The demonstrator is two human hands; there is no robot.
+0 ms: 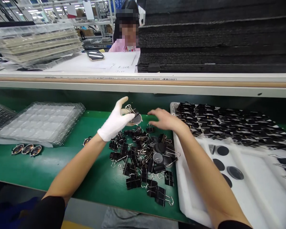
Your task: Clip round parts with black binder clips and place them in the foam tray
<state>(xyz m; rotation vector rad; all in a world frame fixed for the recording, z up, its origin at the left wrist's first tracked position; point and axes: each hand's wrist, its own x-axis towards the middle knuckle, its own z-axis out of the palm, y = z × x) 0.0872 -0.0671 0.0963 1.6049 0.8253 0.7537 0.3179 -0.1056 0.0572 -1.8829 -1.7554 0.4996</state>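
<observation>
My left hand (114,121), in a white glove, pinches a black binder clip (134,112) with silver wire handles. A round grey disc (137,119) shows at the clip's jaws. My right hand (166,119) is bare, with fingers apart and nothing in them, a short way right of the clip. Below both hands a loose pile of black binder clips (132,183) lies on the green table, with several round dark discs (158,158) among them.
On the right stands a white foam tray (181,190) with rows of clips (231,122) and several loose discs (235,172). Stacked clear plastic trays (38,124) and small round dark lenses (28,149) lie left. A shelf edge (143,86) crosses behind; a person (125,47) sits beyond.
</observation>
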